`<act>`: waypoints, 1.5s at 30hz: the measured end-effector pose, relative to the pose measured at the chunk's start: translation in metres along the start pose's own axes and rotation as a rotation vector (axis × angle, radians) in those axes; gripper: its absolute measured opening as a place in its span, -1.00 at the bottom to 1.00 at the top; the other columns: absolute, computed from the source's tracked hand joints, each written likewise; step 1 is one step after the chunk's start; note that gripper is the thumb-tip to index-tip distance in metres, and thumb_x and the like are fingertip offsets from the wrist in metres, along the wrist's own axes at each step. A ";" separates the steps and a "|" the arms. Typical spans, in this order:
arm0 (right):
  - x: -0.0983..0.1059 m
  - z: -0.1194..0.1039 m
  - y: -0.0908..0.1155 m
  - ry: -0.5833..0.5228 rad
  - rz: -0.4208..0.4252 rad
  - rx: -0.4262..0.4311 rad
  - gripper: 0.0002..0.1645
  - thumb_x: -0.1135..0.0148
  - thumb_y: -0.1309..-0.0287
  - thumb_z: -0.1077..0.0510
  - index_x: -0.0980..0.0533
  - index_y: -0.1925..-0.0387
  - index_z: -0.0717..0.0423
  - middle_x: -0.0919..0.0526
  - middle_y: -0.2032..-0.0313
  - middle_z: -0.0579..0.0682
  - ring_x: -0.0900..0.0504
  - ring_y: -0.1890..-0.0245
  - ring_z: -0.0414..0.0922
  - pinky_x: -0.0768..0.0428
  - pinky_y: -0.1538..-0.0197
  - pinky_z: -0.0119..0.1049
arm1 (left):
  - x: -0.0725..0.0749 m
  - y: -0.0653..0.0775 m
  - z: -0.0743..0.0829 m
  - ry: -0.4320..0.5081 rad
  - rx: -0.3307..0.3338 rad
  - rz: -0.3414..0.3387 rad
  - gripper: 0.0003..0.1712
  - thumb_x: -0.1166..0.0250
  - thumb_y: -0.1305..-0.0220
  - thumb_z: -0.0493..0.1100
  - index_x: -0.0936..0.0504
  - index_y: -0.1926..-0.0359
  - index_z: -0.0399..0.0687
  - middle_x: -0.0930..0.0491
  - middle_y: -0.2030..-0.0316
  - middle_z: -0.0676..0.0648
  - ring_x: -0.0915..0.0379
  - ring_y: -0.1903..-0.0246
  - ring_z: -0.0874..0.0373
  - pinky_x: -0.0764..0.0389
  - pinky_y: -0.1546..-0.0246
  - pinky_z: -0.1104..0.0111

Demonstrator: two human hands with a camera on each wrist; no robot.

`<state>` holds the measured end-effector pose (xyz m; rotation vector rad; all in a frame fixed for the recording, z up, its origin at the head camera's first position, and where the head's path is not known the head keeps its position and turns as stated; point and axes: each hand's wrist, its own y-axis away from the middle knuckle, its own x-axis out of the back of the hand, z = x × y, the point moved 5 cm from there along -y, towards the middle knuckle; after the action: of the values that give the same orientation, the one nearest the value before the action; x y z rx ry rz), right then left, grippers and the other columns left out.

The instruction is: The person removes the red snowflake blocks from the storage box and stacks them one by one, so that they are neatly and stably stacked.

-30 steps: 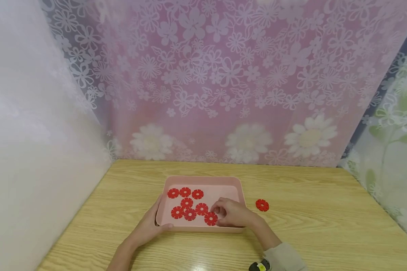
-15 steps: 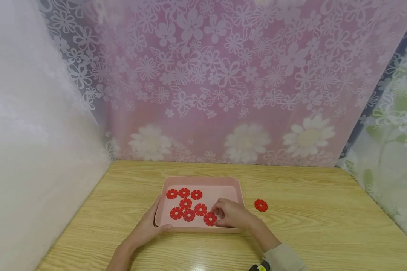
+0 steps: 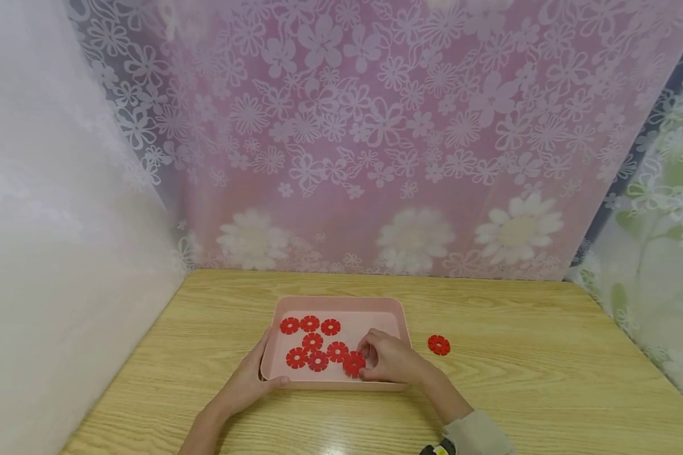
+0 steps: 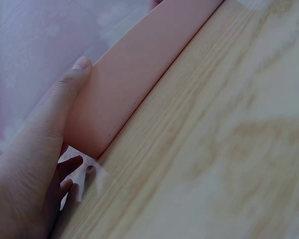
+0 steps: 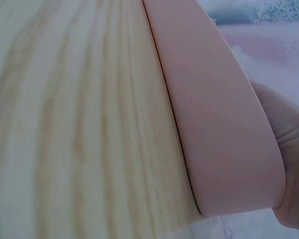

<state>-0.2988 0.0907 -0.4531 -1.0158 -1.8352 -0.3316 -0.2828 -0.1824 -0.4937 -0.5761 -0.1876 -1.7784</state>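
Observation:
A shallow pink tray (image 3: pixel 370 322) rests on the table with several red notched interlocking discs (image 3: pixel 312 342) lying inside it. My left hand (image 3: pixel 246 379) grips the tray's front left corner. In the left wrist view its thumb lies against the front wall (image 4: pixel 119 89), with the other fingers round the side. Inside the front right part of the tray, my right hand (image 3: pixel 395 360) pinches the edge of one red interlocking disc (image 3: pixel 353 364), which looks slightly raised. From the right wrist view, the tray's wall (image 5: pixel 224 114) hides the fingers of that hand.
One more red interlocking disc (image 3: pixel 439 345) lies on the wooden table (image 3: pixel 523 366), right of the tray. Floral curtains (image 3: pixel 330 158) stand behind the table, with pale sheets along the left and right sides.
The disc under my right fingertips has lifted and tilted a little. The left hand keeps its hold, and the tray stays in place.

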 end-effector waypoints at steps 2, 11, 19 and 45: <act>0.001 0.000 0.000 -0.017 0.013 -0.002 -0.65 -0.43 0.17 0.08 -0.47 0.32 0.05 -0.39 0.43 -0.20 -0.37 0.47 -0.31 -0.44 0.39 -0.46 | 0.000 0.000 0.001 0.007 0.002 -0.001 0.18 -0.43 0.02 -0.01 0.18 -0.44 0.06 0.02 -0.37 -0.05 -0.09 -0.21 0.08 -0.22 -0.11 0.06; 0.006 0.001 0.001 -0.084 0.081 -0.001 -0.65 -0.41 0.22 0.15 -0.46 0.32 0.06 -0.41 0.42 -0.16 -0.39 0.43 -0.27 -0.46 0.38 -0.45 | -0.002 -0.001 0.000 0.021 0.014 -0.003 0.19 -0.44 0.03 0.01 0.20 -0.44 0.12 0.03 -0.37 -0.01 -0.09 -0.22 0.09 -0.22 -0.12 0.09; 0.015 0.003 0.003 -0.133 0.103 -0.020 -0.64 -0.37 0.22 0.22 -0.45 0.29 0.08 -0.41 0.39 -0.12 -0.40 0.39 -0.19 -0.47 0.34 -0.43 | -0.002 -0.002 0.002 0.019 0.012 0.002 0.20 -0.44 0.04 0.01 0.19 -0.44 0.09 0.02 -0.37 -0.02 -0.08 -0.23 0.07 -0.22 -0.12 0.07; 0.090 0.023 0.051 -0.072 0.240 -0.113 -0.66 -0.40 0.14 0.27 -0.46 0.28 0.13 -0.40 0.38 -0.08 -0.38 0.39 -0.11 -0.41 0.38 -0.37 | -0.001 -0.002 -0.004 0.002 0.015 -0.005 0.19 -0.43 0.01 0.01 0.21 -0.44 0.11 0.05 -0.37 -0.03 -0.09 -0.22 0.09 -0.25 -0.11 0.14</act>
<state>-0.2901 0.1802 -0.3980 -1.3274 -1.7497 -0.2581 -0.2855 -0.1825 -0.4979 -0.5631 -0.2011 -1.7811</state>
